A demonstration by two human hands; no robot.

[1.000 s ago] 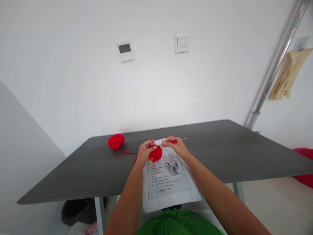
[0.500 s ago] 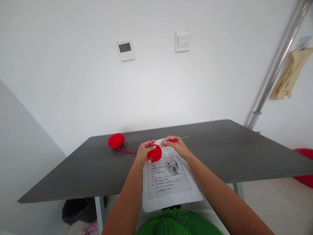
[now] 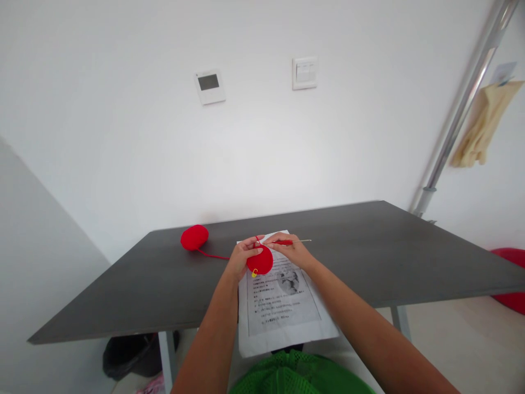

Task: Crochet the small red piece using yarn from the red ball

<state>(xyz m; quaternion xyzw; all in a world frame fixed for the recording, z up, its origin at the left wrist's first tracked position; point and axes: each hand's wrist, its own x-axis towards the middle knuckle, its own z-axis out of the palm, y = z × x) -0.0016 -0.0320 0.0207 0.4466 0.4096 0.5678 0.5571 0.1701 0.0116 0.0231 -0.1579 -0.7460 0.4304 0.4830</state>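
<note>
Between the thumb and fingers of my left hand (image 3: 243, 257) is a round red crochet piece (image 3: 262, 261), pinched at its upper left edge. A yellow stitch marker (image 3: 255, 273) hangs from its lower rim. Red yarn passes over the left fingers and runs left to a ball of red yarn (image 3: 194, 237) on the table. My right hand (image 3: 293, 250) is closed around a crochet hook (image 3: 287, 242) with a red grip; its thin metal shaft sticks out to the right. The hook's working tip is at the top edge of the piece, too small to make out exactly.
A printed sheet (image 3: 283, 328) lies under my hands and overhangs the near edge of the dark grey table (image 3: 361, 251). Below the table at left stands a black bin (image 3: 131, 355). A red basin (image 3: 511, 284) is at far right; pale gloves (image 3: 486, 126) hang on the wall.
My right hand has moved left and slightly down, bringing the hook to the crochet piece's top edge. The hook lies flatter now. The left hand keeps its grip on the piece.
</note>
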